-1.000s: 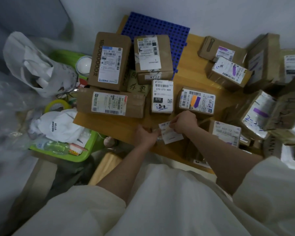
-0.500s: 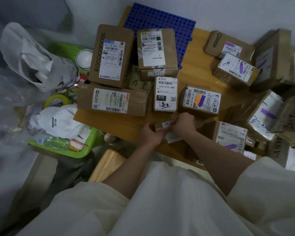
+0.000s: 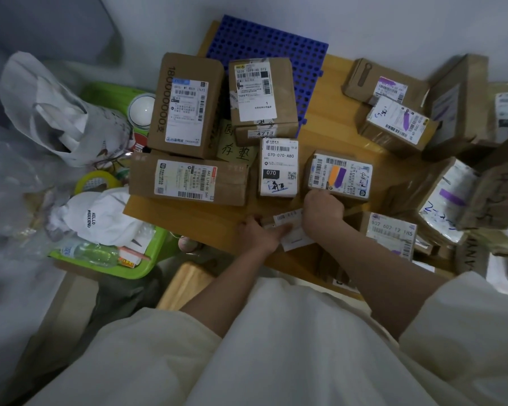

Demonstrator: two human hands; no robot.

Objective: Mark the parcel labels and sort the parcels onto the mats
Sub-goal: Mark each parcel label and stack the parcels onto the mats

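Note:
A small brown parcel (image 3: 286,219) with a white barcode label lies tilted near the front edge of the wooden table (image 3: 206,221). My left hand (image 3: 260,233) grips its left end. My right hand (image 3: 321,208) is curled over its right end, hiding that part; whether it holds a marker is hidden. A white label sheet (image 3: 295,240) lies under the parcel. Behind it stand a white 070 parcel (image 3: 278,167) and a parcel with an orange and purple mark (image 3: 339,177). Two boxes sit on the blue mat (image 3: 264,45) at the back.
Several purple-marked parcels (image 3: 399,124) pile up at the right. A long box (image 3: 188,183) lies at the table's left, with a yellow note (image 3: 235,148) behind it. A green tray (image 3: 147,259) holding a white cap, a bottle and tape sits left, next to a white bag (image 3: 56,109).
The small parcel has been lifted and turned between both hands, from lying flat to tilted. My hands stay near the table's front edge.

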